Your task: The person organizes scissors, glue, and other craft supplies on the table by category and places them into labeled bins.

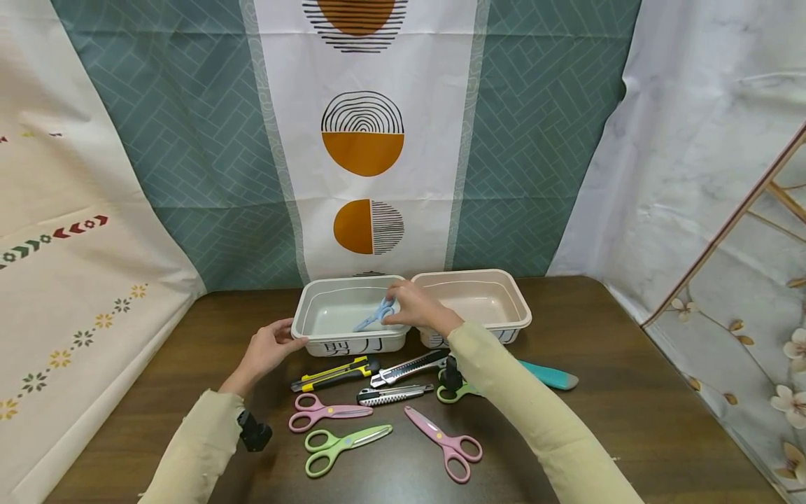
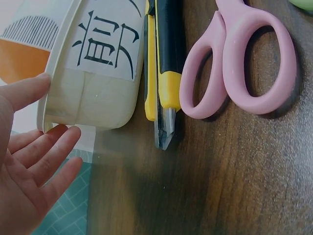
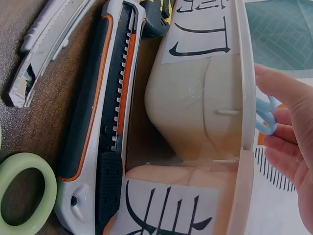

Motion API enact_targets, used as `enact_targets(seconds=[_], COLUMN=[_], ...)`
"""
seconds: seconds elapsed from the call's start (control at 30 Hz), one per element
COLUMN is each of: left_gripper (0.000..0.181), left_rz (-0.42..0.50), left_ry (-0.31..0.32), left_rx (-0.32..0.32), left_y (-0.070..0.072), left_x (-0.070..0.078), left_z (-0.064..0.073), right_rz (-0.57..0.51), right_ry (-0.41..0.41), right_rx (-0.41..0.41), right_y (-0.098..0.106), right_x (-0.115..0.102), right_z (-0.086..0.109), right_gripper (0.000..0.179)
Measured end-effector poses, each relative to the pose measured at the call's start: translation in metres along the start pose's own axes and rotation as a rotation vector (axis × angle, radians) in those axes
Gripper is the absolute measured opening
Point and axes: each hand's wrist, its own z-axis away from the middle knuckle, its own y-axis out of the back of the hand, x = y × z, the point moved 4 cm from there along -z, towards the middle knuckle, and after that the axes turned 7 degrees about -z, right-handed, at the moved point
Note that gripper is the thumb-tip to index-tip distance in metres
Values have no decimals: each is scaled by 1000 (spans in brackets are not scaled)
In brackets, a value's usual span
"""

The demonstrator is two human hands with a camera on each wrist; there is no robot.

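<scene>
My right hand (image 1: 420, 308) pinches light blue scissors (image 1: 370, 323) by their handles, inside the left, off-white plastic bin (image 1: 392, 342). The blades point down to the left; in the right wrist view only the blue handle loops (image 3: 266, 123) show past the rim. My left hand (image 1: 267, 355) holds the same bin at its front left corner, thumb on the rim and fingers against the end wall. Just in front lies a yellow and black utility knife (image 1: 334, 374). Pink scissors (image 1: 329, 411) lie nearer to me.
A beige bin (image 1: 519, 315) stands directly right. Two silver utility knives (image 1: 411, 367) (image 1: 395, 394), green scissors (image 1: 343, 445) and more pink scissors (image 1: 443, 441) lie in front. My right forearm partly covers other green scissors (image 1: 448, 396) and a teal tool (image 1: 550, 376). A curtain (image 1: 214, 175) hangs behind.
</scene>
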Motion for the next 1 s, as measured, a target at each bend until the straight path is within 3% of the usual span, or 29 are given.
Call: enact_targets(seconds=[0.33,0.67,1.0], left_gripper=[60,60,59], left_rz=[-20,1,-5], left_ry=[-3,18,7], left_rx=[-9,-11,1], left_y=[-1,1,1], left_x=[1,5,5], left_z=[-1,1,1], right_rz=[-8,-13,1], right_ry=[-48,-42,33], right_rx=[-74,-56,-8], right_y=[-4,15,39], right_x=[1,4,1], right_z=[4,15,36], right_gripper=[66,65,64])
